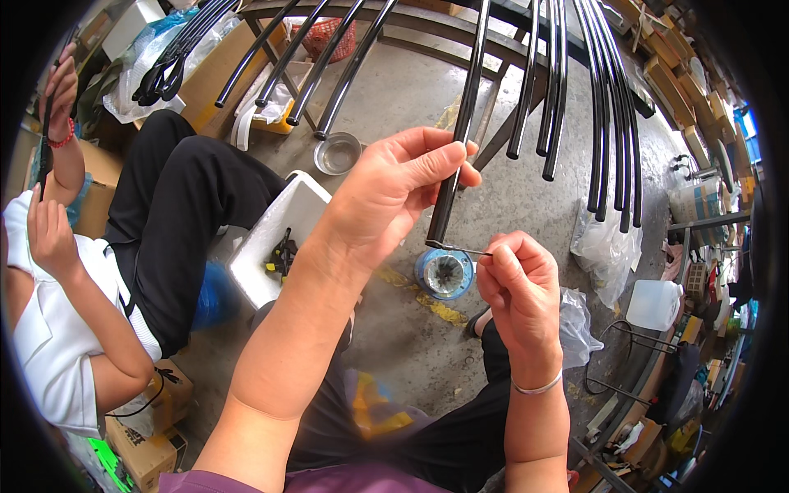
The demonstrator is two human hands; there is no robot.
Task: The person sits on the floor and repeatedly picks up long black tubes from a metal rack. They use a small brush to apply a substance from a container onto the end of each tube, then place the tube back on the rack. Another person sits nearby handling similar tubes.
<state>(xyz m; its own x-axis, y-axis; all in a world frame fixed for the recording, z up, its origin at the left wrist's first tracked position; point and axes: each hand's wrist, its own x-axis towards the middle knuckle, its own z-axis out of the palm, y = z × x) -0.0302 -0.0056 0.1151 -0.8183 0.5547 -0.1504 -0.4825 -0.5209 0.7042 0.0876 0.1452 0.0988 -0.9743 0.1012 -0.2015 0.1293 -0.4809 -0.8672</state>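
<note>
My left hand (390, 185) is closed round a glossy black tube (445, 207), with thumb and fingers gripping it a little above its near end. The tube slants up and away past the far rack. In my right hand (518, 275) a thin metal pick (465, 248) is pinched between thumb and fingers. Its tip reaches the open lower end of the tube; whether it goes inside I cannot tell. Below that end, on the floor, stands a round blue tin (426, 283) with a greyish inside.
More black tubes (604, 123) overhang a metal rack (411, 48) at the back. A white foam box (246, 267) and a metal bowl (338, 154) sit left of centre. At the left a co-worker (62, 329) holds a dark strip. Cluttered shelves (699, 361) line the right.
</note>
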